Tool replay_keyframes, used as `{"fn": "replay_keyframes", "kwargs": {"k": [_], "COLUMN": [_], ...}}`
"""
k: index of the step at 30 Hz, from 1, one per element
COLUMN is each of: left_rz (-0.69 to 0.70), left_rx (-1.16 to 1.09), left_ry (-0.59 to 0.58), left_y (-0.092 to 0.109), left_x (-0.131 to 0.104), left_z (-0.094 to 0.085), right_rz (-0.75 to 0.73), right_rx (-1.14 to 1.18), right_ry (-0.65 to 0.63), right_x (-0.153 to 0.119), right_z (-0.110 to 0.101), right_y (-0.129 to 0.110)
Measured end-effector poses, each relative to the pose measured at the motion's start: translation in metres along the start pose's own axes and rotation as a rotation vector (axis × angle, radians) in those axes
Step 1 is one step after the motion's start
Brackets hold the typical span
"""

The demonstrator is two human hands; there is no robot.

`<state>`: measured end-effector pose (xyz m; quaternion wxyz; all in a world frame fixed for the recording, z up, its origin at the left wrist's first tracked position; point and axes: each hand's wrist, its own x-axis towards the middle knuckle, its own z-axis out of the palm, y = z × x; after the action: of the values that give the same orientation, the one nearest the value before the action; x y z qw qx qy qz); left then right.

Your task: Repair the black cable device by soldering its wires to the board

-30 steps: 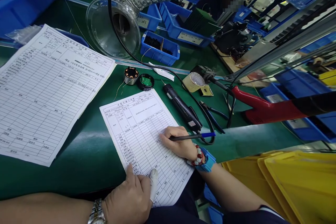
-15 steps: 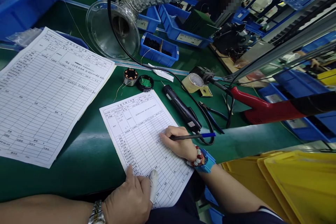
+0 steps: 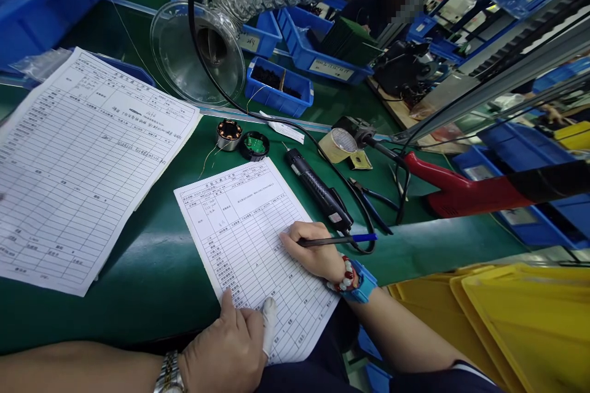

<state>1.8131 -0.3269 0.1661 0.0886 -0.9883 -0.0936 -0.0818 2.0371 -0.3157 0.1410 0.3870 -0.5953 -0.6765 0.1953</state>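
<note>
in the head view, the only one, i count two hands at the table. the right hand is closed around one pen, and its side rests on the nearer form. the left hand holds nothing that i can see: its index finger is stretched on the left part of this form, and the thumb, in one white finger cover, stands apart from it.

a second form lies at the left, with paper edges showing under it. beyond the nearer form are one metal ring with copper windings and one black round case with green inside, almost touching. to its right are one black screwdriver, one pair of pliers and one red-handled tool.

a bare strip of green table separates the two forms; more room is at the right of the wrist. the lower edge of the nearer form passes over the table's near edge.

both forms bear printed grids and handwriting, too small for me to read. one larger blue box carries a white label, also not readable.
</note>
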Motion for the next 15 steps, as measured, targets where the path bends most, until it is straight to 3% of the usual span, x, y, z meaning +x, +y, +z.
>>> {"fn": "replay_keyframes", "kwargs": {"k": [10, 13, 15], "left_rz": [-0.046, -0.042, -0.027], "left_rx": [0.013, 0.020, 0.020], "left_ry": [0.059, 0.077, 0.056], "left_y": [0.006, 0.004, 0.004], "left_x": [-0.004, -0.005, -0.005], "left_z": [0.011, 0.013, 0.014], "right_rz": [-0.019, 0.021, 0.070], "right_rx": [-0.027, -0.073, -0.158], "right_ry": [0.061, 0.185, 0.274], "right_x": [0.000, 0.004, 0.010], "right_z": [0.002, -0.013, -0.035], "right_y": [-0.005, -0.006, -0.003]}}
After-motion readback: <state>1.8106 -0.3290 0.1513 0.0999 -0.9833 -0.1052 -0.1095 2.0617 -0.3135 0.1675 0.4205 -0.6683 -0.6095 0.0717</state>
